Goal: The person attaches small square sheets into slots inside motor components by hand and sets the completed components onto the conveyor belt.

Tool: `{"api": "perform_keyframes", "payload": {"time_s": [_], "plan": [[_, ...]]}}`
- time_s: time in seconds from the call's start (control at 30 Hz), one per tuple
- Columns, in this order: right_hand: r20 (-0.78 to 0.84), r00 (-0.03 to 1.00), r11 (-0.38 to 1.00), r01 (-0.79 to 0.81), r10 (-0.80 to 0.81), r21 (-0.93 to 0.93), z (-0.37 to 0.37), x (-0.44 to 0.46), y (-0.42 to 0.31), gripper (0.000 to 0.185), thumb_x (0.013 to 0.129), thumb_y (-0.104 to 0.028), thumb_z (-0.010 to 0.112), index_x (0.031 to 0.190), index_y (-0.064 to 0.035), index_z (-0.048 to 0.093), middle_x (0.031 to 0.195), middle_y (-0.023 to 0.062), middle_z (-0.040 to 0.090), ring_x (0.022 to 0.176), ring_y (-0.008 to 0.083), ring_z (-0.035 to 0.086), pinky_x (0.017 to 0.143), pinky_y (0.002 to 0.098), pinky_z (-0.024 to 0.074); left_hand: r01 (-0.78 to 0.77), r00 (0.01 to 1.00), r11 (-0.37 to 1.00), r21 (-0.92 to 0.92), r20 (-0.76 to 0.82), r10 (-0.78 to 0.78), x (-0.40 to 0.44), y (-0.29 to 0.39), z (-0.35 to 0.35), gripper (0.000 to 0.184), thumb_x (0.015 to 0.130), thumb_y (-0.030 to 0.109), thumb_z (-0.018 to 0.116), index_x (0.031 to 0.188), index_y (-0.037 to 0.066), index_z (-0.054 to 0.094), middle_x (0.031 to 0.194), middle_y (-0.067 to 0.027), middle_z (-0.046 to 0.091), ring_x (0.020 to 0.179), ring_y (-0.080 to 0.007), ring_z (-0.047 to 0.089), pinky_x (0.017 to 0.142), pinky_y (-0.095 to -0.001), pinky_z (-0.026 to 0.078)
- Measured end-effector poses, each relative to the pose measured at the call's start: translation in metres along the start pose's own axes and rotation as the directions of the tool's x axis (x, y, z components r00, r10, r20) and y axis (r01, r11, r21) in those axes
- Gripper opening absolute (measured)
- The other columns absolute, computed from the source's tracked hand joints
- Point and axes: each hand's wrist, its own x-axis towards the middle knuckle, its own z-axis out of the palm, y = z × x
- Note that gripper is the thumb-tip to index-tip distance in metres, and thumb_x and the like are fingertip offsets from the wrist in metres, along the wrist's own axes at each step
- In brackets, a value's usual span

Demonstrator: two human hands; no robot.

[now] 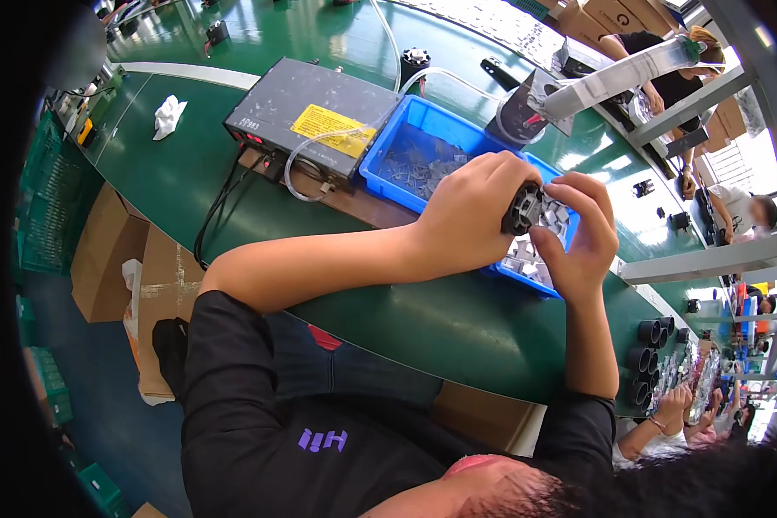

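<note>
My left hand [470, 207] is closed around a round black motor part [523, 210] with grey metal segments inside its rim. The thumb and fingertips of my right hand [583, 224] meet the part's other side; whether they also pinch a small piece is hidden. Just beneath both hands sits a blue bin [540, 287] of small grey-white pieces. A second blue bin [406, 197], holding thin metal bits, adjoins it on the left.
A grey control box [272, 95] with a yellow label, cables and a clear hose stands left of the bins. Behind them is a dark cylinder [514, 121] with a metal chute [622, 78]. Black rings [643, 358] stand at right, near other people. White tissue [169, 116] lies at left.
</note>
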Motion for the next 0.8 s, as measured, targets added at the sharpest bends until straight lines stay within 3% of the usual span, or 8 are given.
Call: {"api": "perform_keyframes", "payload": {"time_s": [0.17, 0.5, 0.8], "plan": [[-0.013, 0.997, 0.997, 0.077, -0.077, -0.011, -0.0078, 0.0008, -0.0022, 0.038, 0.072, -0.018, 0.095, 0.106, -0.0063, 0.082, 0.107, 0.0097, 0.066, 0.092, 0.0232, 0.058, 0.08, 0.0335, 0.0505, -0.08, 0.997, 0.992, 0.097, 0.023, 0.078, -0.0019, 0.0058, -0.0013, 0.056, 0.062, -0.005, 0.078, 0.114, 0.008, 0.061, 0.101, -0.0086, 0.068, 0.087, -0.0314, 0.065, 0.073, -0.039, 0.054], [-0.001, 0.996, 0.99, 0.094, -0.094, -0.101, -0.0092, 0.0018, -0.0091, 0.033, 0.071, -0.017, 0.096, 0.101, -0.0086, 0.083, 0.093, 0.0029, 0.059, 0.084, 0.0193, 0.049, 0.072, 0.0319, 0.0449, -0.174, 0.985, 0.968, 0.182, 0.016, 0.174, 0.0046, 0.0042, -0.006, 0.055, 0.06, -0.004, 0.077, 0.112, 0.009, 0.063, 0.1, -0.0075, 0.068, 0.086, -0.0294, 0.065, 0.072, -0.0381, 0.053], [0.012, 0.994, 0.986, 0.108, -0.108, -0.124, -0.0089, 0.0014, -0.0084, 0.031, 0.07, -0.014, 0.096, 0.098, -0.009, 0.084, 0.091, 0.0022, 0.058, 0.082, 0.0181, 0.048, 0.07, 0.0316, 0.0439, -0.226, 0.973, 0.938, 0.262, 0.019, 0.229, 0.0036, -0.0016, -0.0039, 0.054, 0.061, -0.004, 0.077, 0.112, 0.009, 0.063, 0.1, -0.0074, 0.067, 0.086, -0.0285, 0.066, 0.07, -0.037, 0.054]]}}
